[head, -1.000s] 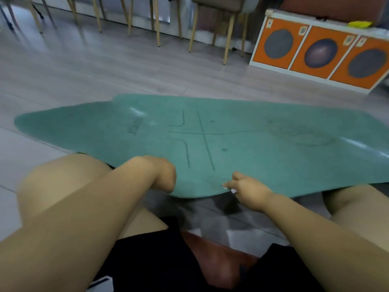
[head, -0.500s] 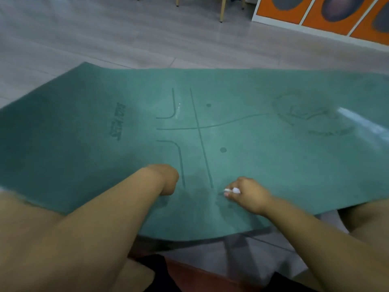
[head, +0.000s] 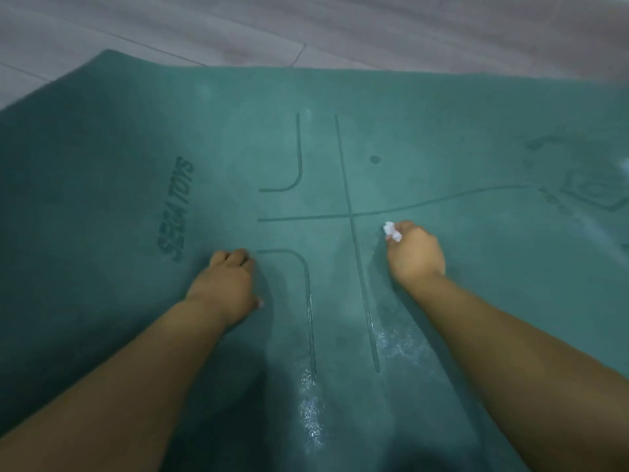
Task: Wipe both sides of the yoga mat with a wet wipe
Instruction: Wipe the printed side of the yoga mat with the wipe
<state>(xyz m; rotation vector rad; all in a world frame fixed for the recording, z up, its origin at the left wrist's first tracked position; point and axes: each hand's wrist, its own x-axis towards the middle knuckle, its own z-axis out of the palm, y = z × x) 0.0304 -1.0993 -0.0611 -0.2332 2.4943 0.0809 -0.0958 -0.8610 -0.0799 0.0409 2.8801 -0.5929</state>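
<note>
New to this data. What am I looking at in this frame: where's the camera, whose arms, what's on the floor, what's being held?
No robot here: a person wears one wide-angle camera on the head, looking forward and down, so both arms come in from the bottom. A green yoga mat with printed alignment lines lies spread over a grey plank floor. The right hand grips a small crumpled white wet wipe against the mat. The left hand rests on the mat with fingers curled, holding nothing visible. Shiny wet streaks show near the bottom.

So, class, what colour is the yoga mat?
Teal green with darker printed lines, seen in the head view: yoga mat.
</note>
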